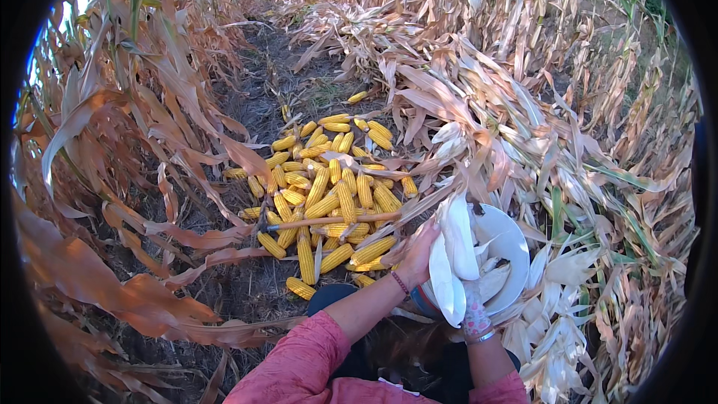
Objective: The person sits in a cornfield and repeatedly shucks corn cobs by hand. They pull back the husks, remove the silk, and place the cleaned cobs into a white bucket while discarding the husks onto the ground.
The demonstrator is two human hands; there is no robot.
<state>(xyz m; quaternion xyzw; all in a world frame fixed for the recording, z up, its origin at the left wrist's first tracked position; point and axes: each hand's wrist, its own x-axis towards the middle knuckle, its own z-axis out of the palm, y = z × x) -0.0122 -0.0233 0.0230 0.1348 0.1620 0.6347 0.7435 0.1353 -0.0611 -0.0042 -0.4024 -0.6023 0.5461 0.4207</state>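
Note:
My bare left hand point(422, 248), with a beaded bracelet at the wrist, grips a corn ear in its pale dry husk point(461, 238) by its left side. Loose husk leaves hang from the ear towards me. At its lower end is my right hand point(475, 314), in a patterned glove with a metal bracelet at the wrist. Husk leaves cover the right fingers, so their grip is hidden. Under and beyond the ear stands a white bucket point(520, 241) that holds more corn ears in pale husks point(495, 281).
A heap of bare yellow corn ears point(320, 191) lies on the soil ahead, left of the bucket. Across it rests a wooden-handled tool point(342, 219), its dark head at the left. Standing dry corn stalks point(140, 123) crowd the left; flattened stalks point(482, 95) and stripped husks point(552, 325) cover the right.

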